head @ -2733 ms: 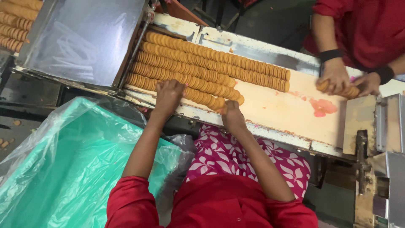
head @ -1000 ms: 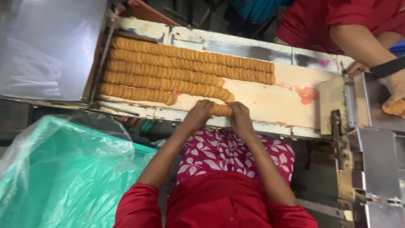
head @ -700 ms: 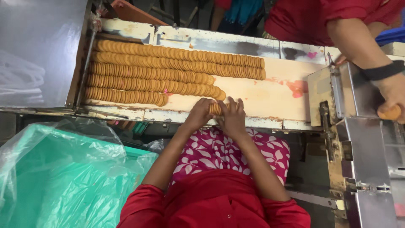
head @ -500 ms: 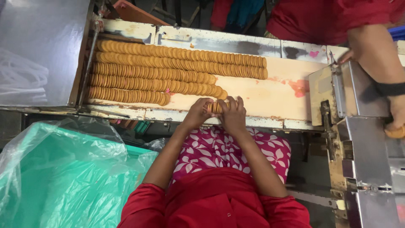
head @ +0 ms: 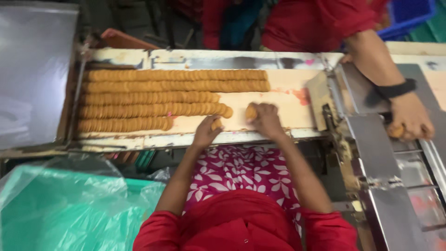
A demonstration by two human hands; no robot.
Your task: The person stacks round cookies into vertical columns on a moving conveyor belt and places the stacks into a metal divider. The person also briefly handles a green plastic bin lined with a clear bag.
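Rows of round golden biscuits (head: 153, 97) lie on edge on a pale conveyor tray (head: 278, 100). My left hand (head: 206, 132) sits at the tray's near edge, fingers curled around a small stack of biscuits (head: 216, 124). My right hand (head: 267, 120) is a little to the right on the tray, gripping another short stack of biscuits (head: 251, 112). A bare gap of tray separates the two hands. Both forearms reach forward from red sleeves.
A green plastic-lined bin (head: 60, 209) stands at lower left. A metal chute (head: 385, 158) runs down the right side, where another person's hand (head: 409, 121), with a black wristband, holds biscuits. A grey metal panel (head: 32, 69) is at the upper left.
My two hands were together on one stack at the tray's near edge; now they have parted, each with its own short stack, the right one moved further right. The view shifted.
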